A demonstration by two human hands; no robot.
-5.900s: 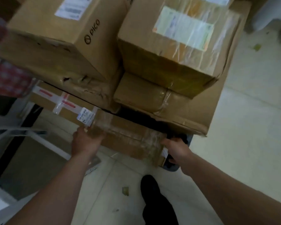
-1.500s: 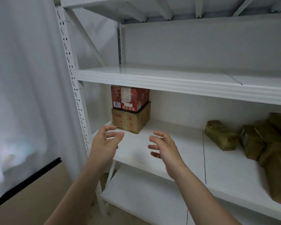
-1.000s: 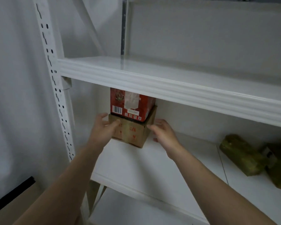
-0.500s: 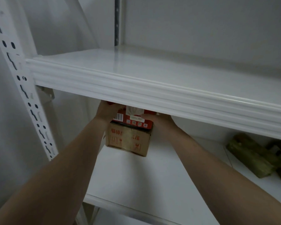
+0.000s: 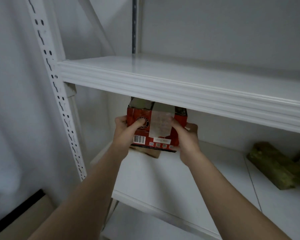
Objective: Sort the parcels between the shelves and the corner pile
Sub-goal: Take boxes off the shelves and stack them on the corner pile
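Note:
A red box (image 5: 160,126) with a barcode and a white label is held between both hands, just under the upper shelf board (image 5: 180,87). My left hand (image 5: 126,132) grips its left side, thumb across the front. My right hand (image 5: 185,137) grips its right side. The red box is tilted toward me and lifted partly off a brown cardboard box (image 5: 151,153), whose lower edge shows beneath it on the middle shelf (image 5: 163,179).
Olive-green wrapped parcels (image 5: 274,166) lie at the right of the middle shelf. A white perforated upright (image 5: 59,101) stands at the left, with a white curtain behind. A brown board with a black edge (image 5: 21,217) sits at the lower left.
Both hands reached into the shelf, closed on the red box and pulled it forward and up off the brown box. The camera view has drawn back a little.

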